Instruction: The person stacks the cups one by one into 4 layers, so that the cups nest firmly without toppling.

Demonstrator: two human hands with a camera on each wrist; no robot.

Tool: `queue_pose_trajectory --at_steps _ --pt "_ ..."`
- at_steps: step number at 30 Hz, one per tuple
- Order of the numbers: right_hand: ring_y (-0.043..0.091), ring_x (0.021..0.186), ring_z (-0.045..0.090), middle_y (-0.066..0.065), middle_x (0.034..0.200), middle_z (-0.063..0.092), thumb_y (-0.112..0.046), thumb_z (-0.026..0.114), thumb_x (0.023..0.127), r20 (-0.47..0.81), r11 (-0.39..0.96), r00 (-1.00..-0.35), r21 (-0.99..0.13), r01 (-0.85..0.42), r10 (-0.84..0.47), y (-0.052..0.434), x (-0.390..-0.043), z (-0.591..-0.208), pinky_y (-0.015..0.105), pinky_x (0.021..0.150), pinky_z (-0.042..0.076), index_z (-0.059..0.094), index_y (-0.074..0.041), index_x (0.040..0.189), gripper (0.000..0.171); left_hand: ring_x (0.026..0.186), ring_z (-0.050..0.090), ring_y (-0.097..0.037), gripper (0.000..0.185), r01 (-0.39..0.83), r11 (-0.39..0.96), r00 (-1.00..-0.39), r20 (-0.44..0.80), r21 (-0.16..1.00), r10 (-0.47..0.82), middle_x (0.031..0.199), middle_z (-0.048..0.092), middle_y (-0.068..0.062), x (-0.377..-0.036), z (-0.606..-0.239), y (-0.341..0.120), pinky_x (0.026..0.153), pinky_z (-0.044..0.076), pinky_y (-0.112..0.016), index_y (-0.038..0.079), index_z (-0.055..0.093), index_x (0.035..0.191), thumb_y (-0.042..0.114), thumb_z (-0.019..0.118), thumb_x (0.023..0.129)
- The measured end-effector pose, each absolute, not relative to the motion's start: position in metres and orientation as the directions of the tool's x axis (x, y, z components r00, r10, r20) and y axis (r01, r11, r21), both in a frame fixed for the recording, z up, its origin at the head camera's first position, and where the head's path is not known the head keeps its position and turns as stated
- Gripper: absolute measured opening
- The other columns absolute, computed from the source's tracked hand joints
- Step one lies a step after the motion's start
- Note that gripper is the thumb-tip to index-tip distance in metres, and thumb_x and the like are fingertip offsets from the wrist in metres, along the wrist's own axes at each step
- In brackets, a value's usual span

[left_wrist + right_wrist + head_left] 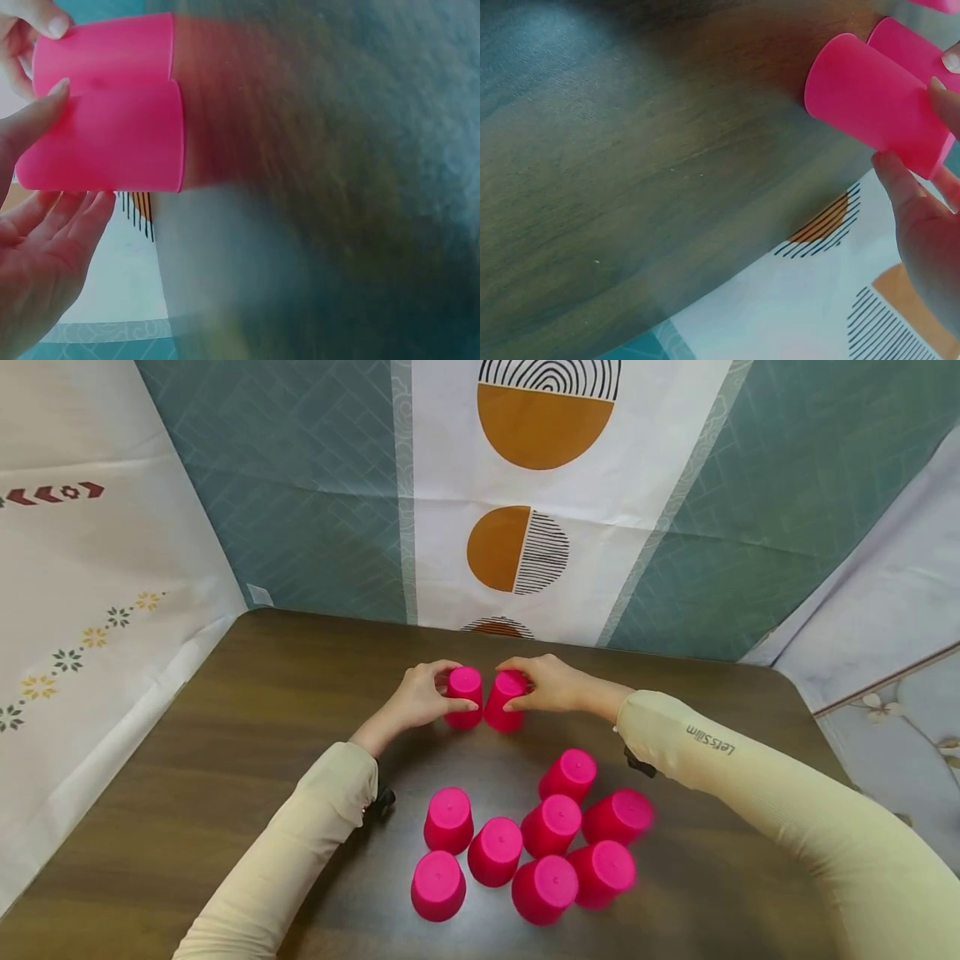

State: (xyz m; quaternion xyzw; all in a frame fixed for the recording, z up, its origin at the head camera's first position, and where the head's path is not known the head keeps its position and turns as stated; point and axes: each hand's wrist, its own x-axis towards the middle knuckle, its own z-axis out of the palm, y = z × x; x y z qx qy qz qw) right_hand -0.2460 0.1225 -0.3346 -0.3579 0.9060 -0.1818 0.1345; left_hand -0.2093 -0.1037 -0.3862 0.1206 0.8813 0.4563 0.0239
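Two pink plastic cups stand upside down side by side near the back of the table. In the head view my left hand (422, 695) grips the left cup (464, 697), thumb in front and fingers behind. My right hand (551, 683) holds the right cup (505, 702) between thumb and fingers. The left wrist view shows the left-hand cup (112, 139) overlapping the other cup (105, 52), their rims down at the tabletop. From the right wrist, the right-hand cup (877, 101) sits in front of the left one (915, 52), with my thumb and fingers about its base end.
Several more pink cups stand upside down nearer the front, among them a front-left cup (438, 885), a middle cup (496, 852) and a right cup (618, 816). The brown wooden table (247, 760) ends at a patterned cloth backdrop (322, 527).
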Motion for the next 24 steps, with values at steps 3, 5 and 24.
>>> queue_pose_trajectory --at_steps 3,5,24 --pt "0.024 0.099 0.06 0.01 0.117 0.061 -0.027 0.075 0.078 -0.145 0.683 -0.705 -0.442 -0.582 -0.694 0.123 -0.247 -0.336 0.035 0.086 0.049 0.045 -0.006 0.135 0.068 0.102 0.063 -0.03 0.061 0.188 0.565 -0.969 0.058 0.803 0.24 0.114 0.063 -0.016 -0.209 -0.386 -0.106 0.085 0.052 -0.038 0.001 0.051 0.123 0.022 0.08 0.073" --pt "0.026 0.112 0.054 0.012 0.128 0.054 -0.028 0.075 0.078 -0.159 0.684 -0.701 -0.446 -0.577 -0.695 0.127 -0.246 -0.335 0.04 0.095 0.044 0.04 -0.006 0.139 0.073 0.107 0.061 -0.031 0.064 0.187 0.578 -0.969 0.051 0.795 0.243 0.117 0.061 -0.017 -0.208 -0.386 -0.105 0.088 0.051 -0.04 0.002 0.046 0.126 0.023 0.078 0.075" --pt "0.029 0.134 0.032 0.007 0.146 0.035 -0.033 0.07 0.083 -0.049 0.677 -0.795 -0.558 -0.48 -0.605 0.215 -0.179 -0.318 0.053 0.105 0.031 0.031 -0.014 0.145 0.076 0.113 0.053 -0.033 0.076 0.285 0.61 -0.952 0.145 0.739 0.27 0.125 0.052 -0.018 -0.194 -0.374 -0.096 0.09 0.048 -0.046 0.004 0.035 0.136 0.014 0.077 0.074"
